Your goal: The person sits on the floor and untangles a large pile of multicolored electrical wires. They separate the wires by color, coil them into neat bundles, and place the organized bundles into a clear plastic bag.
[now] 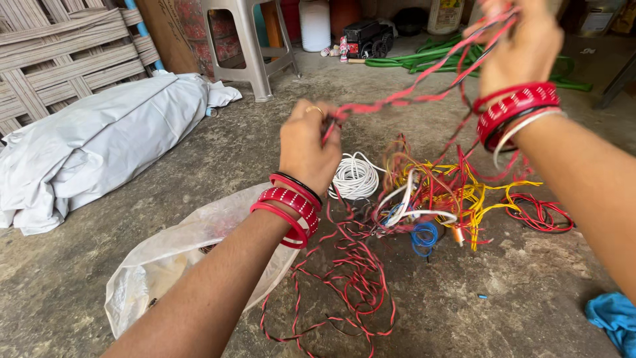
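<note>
My left hand (pixel 306 144) pinches a twisted red-and-black wire (pixel 397 99) that stretches up to my right hand (pixel 517 43), which grips its other part raised high. Both wrists wear red bangles. The wire's loose length trails down to the concrete floor in loops (pixel 351 278). Below my hands lies a tangle of red, yellow and white wires (pixel 457 192), with a white wire coil (pixel 354 178), a small blue coil (pixel 424 237) and a red coil (pixel 540 213) around it.
A clear plastic bag (pixel 165 265) lies under my left forearm. A white covered bundle (pixel 99 142) rests at left, a plastic stool (pixel 255 40) and green hose (pixel 430 56) at the back, a blue cloth (pixel 613 318) at bottom right.
</note>
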